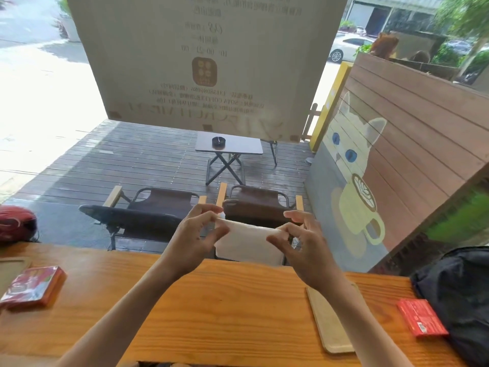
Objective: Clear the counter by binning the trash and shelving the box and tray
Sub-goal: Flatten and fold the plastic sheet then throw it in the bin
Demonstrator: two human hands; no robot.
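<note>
Landmark: the wooden tray [329, 320], pale and oblong, lies flat on the table [211, 300] toward its right part, running from the near edge away from the person.
White napkin [248, 243]: held up in the air above the far edge of the table, to the left of the tray and beyond it; it looks folded and flat, stretched between both hands.
Left hand [191, 241]: pinches the left end of the napkin between thumb and forefinger, the other fingers curled and raised; it is well left of the tray, off the table.
Right hand [304, 247]: pinches the right end of the napkin with thumb and fingertips, the remaining fingers spread loosely; it hovers just beyond the tray's far end, with the forearm passing over the tray's left side.
Red box [422, 317]: lies flat on the table to the right of the tray, near it but apart, touching or just beside a black bag [460, 298].
Black bag: sits at the table's right end, farther right of the tray than the box.
Red wrapped packet [33, 287]: a shiny pack lying on the table's left part, well apart from the tray.
Red helmet [16, 225]: at the far left edge of the table, farthest from the tray.
</note>
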